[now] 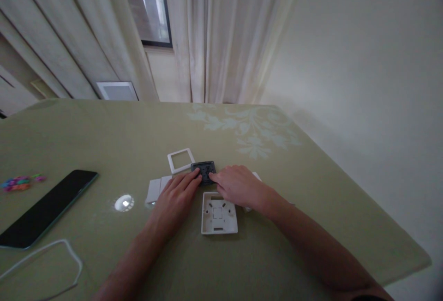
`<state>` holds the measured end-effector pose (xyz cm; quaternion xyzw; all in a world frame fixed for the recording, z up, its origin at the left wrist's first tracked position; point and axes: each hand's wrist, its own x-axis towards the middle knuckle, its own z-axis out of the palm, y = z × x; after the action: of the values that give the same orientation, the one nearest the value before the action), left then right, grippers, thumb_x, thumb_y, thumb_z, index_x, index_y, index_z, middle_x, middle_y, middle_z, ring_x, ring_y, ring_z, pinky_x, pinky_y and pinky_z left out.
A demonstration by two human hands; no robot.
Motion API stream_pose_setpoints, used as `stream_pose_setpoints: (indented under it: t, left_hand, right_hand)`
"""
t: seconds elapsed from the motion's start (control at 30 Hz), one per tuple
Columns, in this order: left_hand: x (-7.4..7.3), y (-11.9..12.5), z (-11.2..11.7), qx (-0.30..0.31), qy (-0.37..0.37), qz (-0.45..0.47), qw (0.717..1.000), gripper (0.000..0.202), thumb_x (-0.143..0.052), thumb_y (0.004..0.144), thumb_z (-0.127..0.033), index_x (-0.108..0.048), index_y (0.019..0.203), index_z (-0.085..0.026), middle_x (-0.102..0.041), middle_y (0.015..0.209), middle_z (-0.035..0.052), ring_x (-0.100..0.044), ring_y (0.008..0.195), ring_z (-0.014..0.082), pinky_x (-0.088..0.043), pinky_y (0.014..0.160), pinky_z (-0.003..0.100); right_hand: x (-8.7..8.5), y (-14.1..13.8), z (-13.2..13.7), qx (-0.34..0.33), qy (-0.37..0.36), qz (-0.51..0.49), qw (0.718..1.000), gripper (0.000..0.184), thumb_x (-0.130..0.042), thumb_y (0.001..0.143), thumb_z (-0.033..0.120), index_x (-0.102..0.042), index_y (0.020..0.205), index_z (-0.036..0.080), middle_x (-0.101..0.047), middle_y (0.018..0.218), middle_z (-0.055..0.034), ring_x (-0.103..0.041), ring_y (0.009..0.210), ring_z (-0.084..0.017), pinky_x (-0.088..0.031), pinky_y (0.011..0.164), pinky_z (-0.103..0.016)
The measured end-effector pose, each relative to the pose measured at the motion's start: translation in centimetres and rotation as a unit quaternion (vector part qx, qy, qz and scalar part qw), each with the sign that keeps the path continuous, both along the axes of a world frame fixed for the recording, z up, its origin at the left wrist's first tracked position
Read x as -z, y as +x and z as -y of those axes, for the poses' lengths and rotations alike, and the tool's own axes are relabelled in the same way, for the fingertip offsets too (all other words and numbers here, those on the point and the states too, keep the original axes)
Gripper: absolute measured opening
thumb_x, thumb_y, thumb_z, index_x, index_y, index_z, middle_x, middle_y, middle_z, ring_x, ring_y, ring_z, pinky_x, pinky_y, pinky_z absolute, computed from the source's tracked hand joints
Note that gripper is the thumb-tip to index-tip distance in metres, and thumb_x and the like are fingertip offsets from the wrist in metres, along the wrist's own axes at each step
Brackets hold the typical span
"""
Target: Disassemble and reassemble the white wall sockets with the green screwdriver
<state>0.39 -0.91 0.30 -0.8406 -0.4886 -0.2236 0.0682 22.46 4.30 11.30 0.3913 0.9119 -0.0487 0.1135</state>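
Note:
A dark grey switch module (204, 170) lies flat on the green table (284, 227). My left hand (178, 197) rests palm down with its fingertips touching the module's left side, fingers stretched out. My right hand (235, 186) lies on the table, its fingertips touching the module's right edge. Just in front of both hands sits a white square back box (219, 213), open side up. A white square frame (181, 159) lies just beyond the left hand. Two white rocker plates (156, 189) sit left of my left hand.
A black phone (46, 208) lies at the left, with a transparent phone case (44, 264) in front of it. Small colourful pieces (20, 183) sit at the far left. Curtains and a white wall stand behind the table. The table's right edge runs diagonally.

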Motion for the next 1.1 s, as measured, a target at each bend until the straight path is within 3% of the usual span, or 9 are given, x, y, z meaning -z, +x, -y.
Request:
stream_pose_setpoints:
  t: [0.27, 0.33, 0.47, 0.53, 0.63, 0.77, 0.83, 0.9, 1.1]
  left_hand:
    - [-0.8, 0.1, 0.1, -0.002, 0.000, -0.018, 1.000, 0.044, -0.049, 0.101, -0.003, -0.072, 0.138, -0.012, -0.071, 0.149, 0.0177, -0.071, 0.128, 0.0353, -0.062, 0.105, 0.054]
    - [-1.0, -0.2, 0.3, -0.007, 0.011, -0.021, 1.000, 0.041, -0.048, 0.104, -0.007, -0.072, 0.136, -0.012, -0.073, 0.145, 0.0191, -0.073, 0.125, 0.0355, -0.062, 0.104, 0.054]
    - [-1.4, -1.3, 0.6, -0.021, 0.042, -0.029, 0.998, 0.035, -0.048, 0.109, -0.020, -0.074, 0.130, -0.013, -0.076, 0.137, 0.0201, -0.075, 0.118, 0.0372, -0.062, 0.100, 0.055]
    - [-1.6, -1.9, 0.6, -0.027, 0.041, -0.032, 0.998, 0.034, -0.048, 0.109, -0.023, -0.074, 0.129, -0.013, -0.077, 0.136, 0.0192, -0.074, 0.117, 0.0380, -0.061, 0.100, 0.057]
    - [-2.3, -2.2, 0.7, -0.039, 0.032, -0.020, 0.999, 0.032, -0.050, 0.108, -0.026, -0.074, 0.127, -0.014, -0.077, 0.134, 0.0184, -0.072, 0.118, 0.0395, -0.058, 0.102, 0.059]
    - [-3.2, -0.4, 1.8, -0.005, -0.009, 0.075, 0.997, 0.033, -0.055, 0.110, -0.037, -0.069, 0.136, -0.021, -0.075, 0.138, 0.0143, -0.069, 0.124, 0.0356, -0.056, 0.105, 0.055]
    - [-3.2, 1.3, 2.7, 0.050, -0.073, 0.107, 0.990, 0.053, -0.062, 0.107, -0.049, -0.057, 0.152, -0.022, -0.069, 0.147, 0.0145, -0.065, 0.133, 0.0347, -0.055, 0.110, 0.053]
    - [-2.8, 2.7, 3.3, 0.087, -0.119, 0.106, 0.983, 0.074, -0.071, 0.099, -0.057, -0.047, 0.160, -0.022, -0.066, 0.151, 0.0161, -0.063, 0.135, 0.0364, -0.056, 0.111, 0.054]
    - [-1.7, 3.1, 3.4, 0.085, -0.116, 0.103, 0.984, 0.085, -0.080, 0.091, -0.062, -0.048, 0.157, -0.019, -0.065, 0.145, 0.0179, -0.064, 0.131, 0.0380, -0.058, 0.109, 0.054]
  right_hand:
    - [0.4, -0.1, -0.4, -0.001, 0.001, -0.035, 0.999, 0.028, -0.056, 0.104, 0.024, -0.079, 0.119, 0.017, -0.084, 0.106, -0.0170, -0.080, 0.090, -0.031, -0.053, 0.072, -0.034]
    - [-0.4, 0.3, -0.6, 0.006, 0.004, -0.065, 0.998, 0.028, -0.055, 0.107, 0.028, -0.079, 0.118, 0.019, -0.084, 0.107, -0.0152, -0.080, 0.091, -0.029, -0.052, 0.073, -0.034]
    - [-3.3, 2.1, -0.7, 0.033, 0.028, -0.195, 0.980, 0.033, -0.054, 0.111, 0.035, -0.071, 0.137, 0.023, -0.082, 0.109, -0.0064, -0.075, 0.091, -0.020, -0.052, 0.081, -0.030]
    - [-4.8, 3.1, -0.5, 0.040, 0.032, -0.387, 0.921, 0.028, -0.062, 0.108, 0.037, -0.075, 0.127, 0.021, -0.076, 0.086, 0.0006, -0.068, 0.073, -0.013, -0.050, 0.072, -0.025]
    - [-6.2, 4.2, -0.1, 0.049, 0.005, -0.622, 0.781, 0.021, -0.068, 0.105, 0.039, -0.076, 0.108, 0.020, -0.058, 0.062, 0.0079, -0.051, 0.049, -0.008, -0.040, 0.050, -0.021]
    - [-6.5, 3.9, 0.6, 0.046, -0.059, -0.798, 0.598, 0.031, -0.066, 0.105, 0.038, -0.062, 0.080, 0.022, -0.052, 0.055, 0.0089, -0.042, 0.035, -0.007, -0.029, 0.032, -0.020]
    - [-6.1, 3.2, 0.9, 0.036, -0.070, -0.839, 0.538, 0.039, -0.067, 0.104, 0.039, -0.052, 0.071, 0.024, -0.050, 0.054, 0.0088, -0.040, 0.033, -0.007, -0.027, 0.029, -0.019]
    - [-5.4, 2.5, 1.4, 0.032, -0.075, -0.847, 0.525, 0.043, -0.068, 0.104, 0.041, -0.049, 0.070, 0.024, -0.049, 0.053, 0.0091, -0.040, 0.033, -0.006, -0.028, 0.030, -0.018]
    - [-2.8, 0.7, 2.6, 0.007, -0.101, -0.816, 0.569, 0.042, -0.068, 0.106, 0.039, -0.055, 0.069, 0.022, -0.051, 0.054, 0.0078, -0.041, 0.037, -0.005, -0.031, 0.037, -0.019]
